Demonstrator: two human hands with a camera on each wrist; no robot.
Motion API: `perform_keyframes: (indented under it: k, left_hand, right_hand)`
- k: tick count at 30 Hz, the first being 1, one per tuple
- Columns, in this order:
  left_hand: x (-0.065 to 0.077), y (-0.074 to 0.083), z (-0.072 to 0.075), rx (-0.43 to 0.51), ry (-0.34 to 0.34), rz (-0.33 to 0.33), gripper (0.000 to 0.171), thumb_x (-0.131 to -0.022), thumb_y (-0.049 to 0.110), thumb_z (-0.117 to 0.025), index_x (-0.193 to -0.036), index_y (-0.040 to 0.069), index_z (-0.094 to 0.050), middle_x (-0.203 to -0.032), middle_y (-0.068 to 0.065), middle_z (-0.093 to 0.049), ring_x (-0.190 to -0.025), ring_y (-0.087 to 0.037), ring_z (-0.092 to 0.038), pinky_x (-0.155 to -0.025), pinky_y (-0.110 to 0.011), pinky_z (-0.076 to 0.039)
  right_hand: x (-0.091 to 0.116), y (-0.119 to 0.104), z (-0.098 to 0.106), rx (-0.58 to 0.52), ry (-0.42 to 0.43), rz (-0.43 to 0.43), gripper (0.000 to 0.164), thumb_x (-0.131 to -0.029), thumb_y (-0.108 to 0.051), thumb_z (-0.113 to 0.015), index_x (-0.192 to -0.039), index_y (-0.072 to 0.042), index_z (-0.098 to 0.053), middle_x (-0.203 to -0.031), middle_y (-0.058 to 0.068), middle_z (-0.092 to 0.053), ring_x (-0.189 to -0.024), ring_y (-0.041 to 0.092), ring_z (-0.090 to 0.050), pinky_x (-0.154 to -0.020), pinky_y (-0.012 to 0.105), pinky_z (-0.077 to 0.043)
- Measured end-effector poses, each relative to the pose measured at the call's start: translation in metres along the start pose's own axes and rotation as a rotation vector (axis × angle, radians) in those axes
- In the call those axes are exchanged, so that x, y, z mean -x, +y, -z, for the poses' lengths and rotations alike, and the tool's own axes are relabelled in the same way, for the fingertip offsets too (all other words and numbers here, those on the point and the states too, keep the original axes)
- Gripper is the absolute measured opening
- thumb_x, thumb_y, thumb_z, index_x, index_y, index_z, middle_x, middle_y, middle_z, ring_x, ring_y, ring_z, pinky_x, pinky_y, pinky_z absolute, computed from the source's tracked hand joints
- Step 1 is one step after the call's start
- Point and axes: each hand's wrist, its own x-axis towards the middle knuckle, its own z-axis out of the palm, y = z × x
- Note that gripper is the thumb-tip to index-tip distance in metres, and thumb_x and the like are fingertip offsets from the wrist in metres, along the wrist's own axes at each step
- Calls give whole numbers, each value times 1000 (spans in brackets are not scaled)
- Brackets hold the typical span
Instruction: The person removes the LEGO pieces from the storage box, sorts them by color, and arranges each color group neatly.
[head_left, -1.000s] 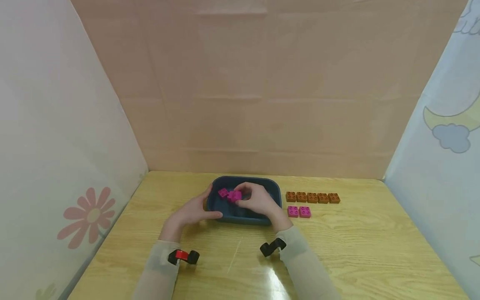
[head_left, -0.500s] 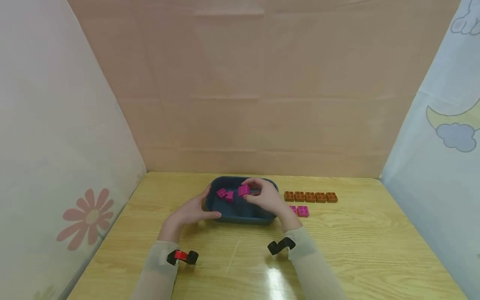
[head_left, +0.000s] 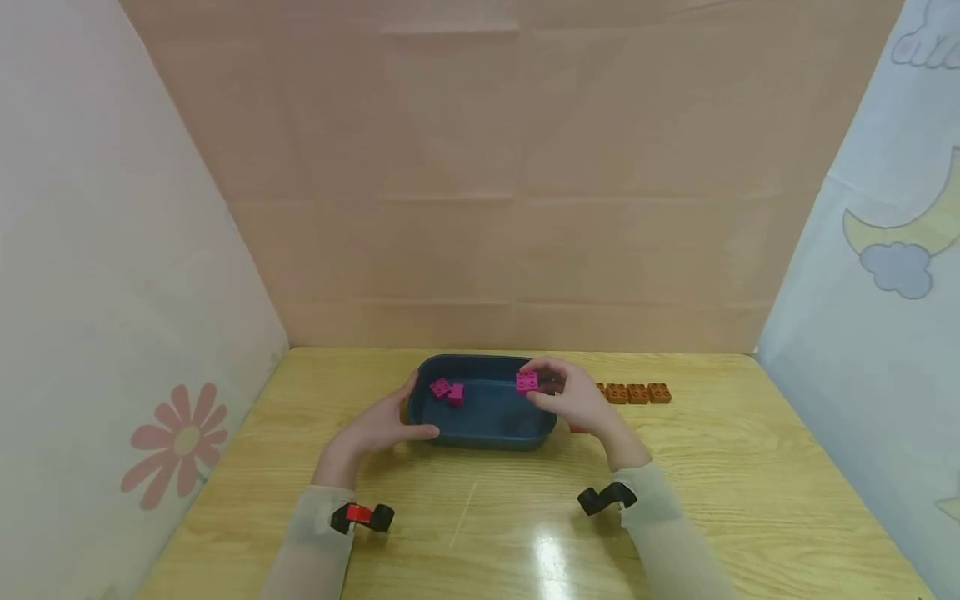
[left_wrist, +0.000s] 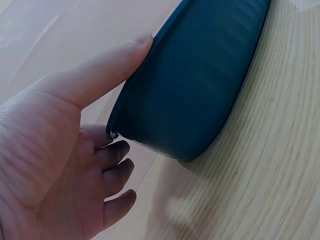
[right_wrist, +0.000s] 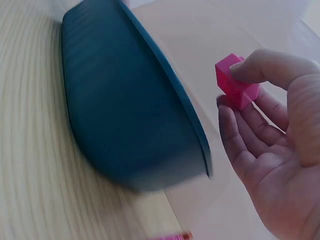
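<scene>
A dark blue rectangular tub (head_left: 487,440) stands on the wooden table in the head view. My left hand (head_left: 378,425) grips its left end, thumb at the front side and fingers around the far side; the left wrist view shows the thumb (left_wrist: 112,67) against the rim. Between the thumb and fingers of my right hand (head_left: 583,404) is a pink toy building brick (head_left: 527,382), held over the tub's right part. The right wrist view shows this pinched brick (right_wrist: 235,82) above the rim. Two more pink bricks, one (head_left: 440,388) beside another (head_left: 456,395), lie at the left inside the tub.
Right of the tub runs a row of orange-brown bricks (head_left: 637,393), its left end hidden by my right hand. A sliver of pink brick (head_left: 579,429) shows below that hand. A tan backdrop (head_left: 450,250) rises behind the table.
My right hand has lifted the pink brick away from the others in the tub and carried it right. It now covers part of the brick rows. The left hand stays on the tub.
</scene>
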Motion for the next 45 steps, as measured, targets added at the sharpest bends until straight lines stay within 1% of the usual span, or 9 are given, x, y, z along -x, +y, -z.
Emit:
perform_keyframes:
  k: [4, 7, 11, 14, 17, 22, 28, 36, 45]
  left_hand:
    - [1, 0, 0, -6, -1, 8, 123, -87, 57, -86, -174, 21, -7, -175, -18, -23, -157, -44, -29, -122, -66, -30]
    - [2, 0, 0, -10, 1, 11, 123, -87, 58, -86, -174, 22, -7, -175, -17, -23, -157, -44, -30, -122, -66, -31]
    - [3, 0, 0, 4, -2, 4, 123, -87, 58, -86, -174, 22, -7, -176, -16, -21, -158, -44, -28, -122, -66, -31]
    - [3, -1, 0, 17, -3, -3, 123, -87, 55, -86, -174, 21, -7, -177, -16, -19, -158, -44, -27, -122, -67, -30]
    - [4, -2, 1, 20, -1, 0, 122, -88, 54, -87, -174, 22, -7, -177, -14, -19, -159, -42, -25, -123, -66, -29]
    - [5, -4, 2, 22, -1, -2, 122, -88, 55, -86, -174, 21, -7, -177, -14, -18, -159, -42, -24, -123, -67, -28]
    - [4, -4, 3, 21, -6, -3, 122, -88, 56, -86, -174, 22, -7, -177, -15, -18, -159, -43, -25, -122, -67, -29]
    - [3, -5, 1, 20, -10, -9, 122, -88, 56, -86, -174, 22, -7, -177, -13, -18, -159, -42, -27, -122, -66, -31]
    - [3, -5, 2, 51, -17, -1, 122, -88, 52, -87, -174, 23, -6, -178, -13, -16, -159, -41, -26, -122, -66, -31]
  right_hand:
    - [16, 5, 20, 19, 8, -24, 39, -96, -7, -81, -133, -9, -70, -127, 13, -72, -114, 34, -72, -89, 31, -61]
    - [30, 11, 35, 74, 35, -54, 40, -95, -13, -82, -134, -9, -71, -125, 13, -73, -111, 36, -72, -87, 30, -61]
    - [52, 19, 55, 137, 69, -90, 43, -95, -18, -83, -135, -7, -72, -126, 14, -73, -109, 33, -71, -84, 30, -61]
    - [68, 26, 69, 168, 82, -107, 42, -97, -16, -81, -136, -7, -71, -131, 15, -72, -110, 32, -71, -85, 30, -61]
    - [80, 32, 82, 178, 89, -131, 41, -99, -14, -80, -138, -5, -70, -137, 18, -69, -115, 35, -70, -89, 28, -60]
    - [92, 40, 100, 198, 89, -182, 45, -100, -18, -80, -139, -2, -67, -139, 22, -66, -124, 42, -67, -91, 23, -57]
    - [97, 46, 110, 224, 62, -219, 45, -99, -15, -80, -140, -1, -67, -138, 22, -67, -126, 43, -66, -90, 25, -58]
    - [101, 52, 113, 300, 39, -270, 46, -96, -16, -82, -138, -2, -69, -135, 20, -69, -122, 38, -68, -93, 29, -55]
    - [101, 55, 113, 316, 32, -268, 47, -94, -16, -84, -137, -3, -70, -131, 18, -70, -117, 34, -70, -92, 27, -55]
